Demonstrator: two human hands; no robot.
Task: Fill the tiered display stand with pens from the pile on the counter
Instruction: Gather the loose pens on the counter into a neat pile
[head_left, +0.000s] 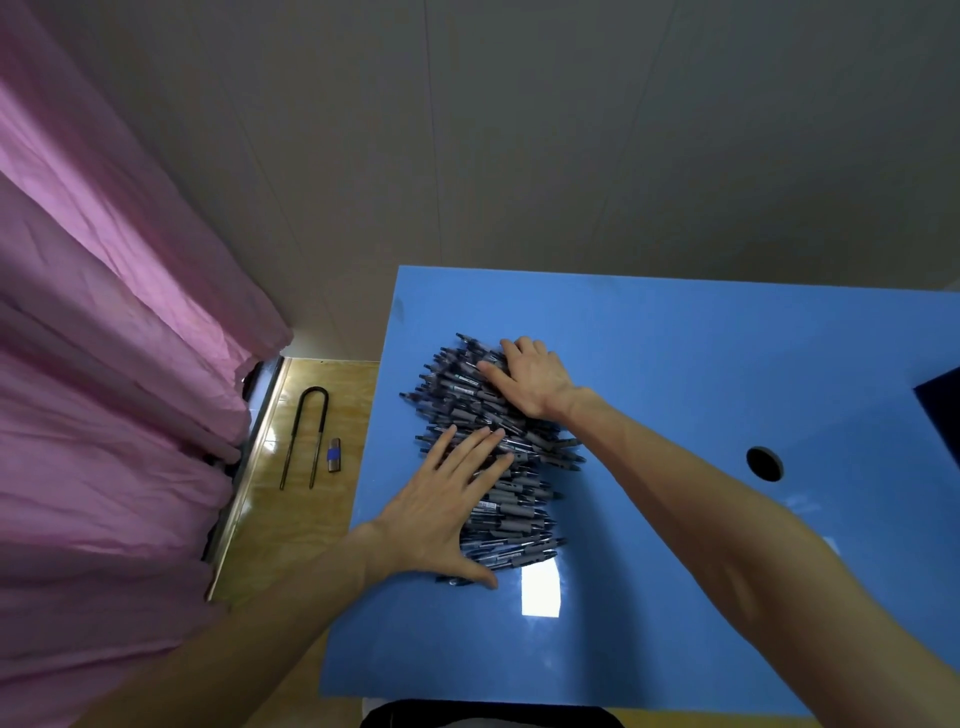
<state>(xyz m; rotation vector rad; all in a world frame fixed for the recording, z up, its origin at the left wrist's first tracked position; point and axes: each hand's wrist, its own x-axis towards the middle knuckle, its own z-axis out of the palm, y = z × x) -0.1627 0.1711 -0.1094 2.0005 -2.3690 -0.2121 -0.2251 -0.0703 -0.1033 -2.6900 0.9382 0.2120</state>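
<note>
The left hand (447, 499) lies flat, fingers straight and spread, pressing on the near left part of the pile of pens (498, 457); its thumb reaches along the near edge of the heap. The right hand (530, 376) rests on the far end, fingers relaxed over the pens, holding none as far as I can see. So the pens sit directly under both hands, between them rather than off to one side, on the blue desk (701, 364). The pens lie mostly crosswise, their long axes running roughly left to right, stacked in a band leading away from the person. Neither hand is nearer in any useful sense (both already touch the heap). The display stand is not in view; a dark corner (943, 410) cut off at the right edge might belong to it, but I cannot tell. Pens under the palms are hidden.
</note>
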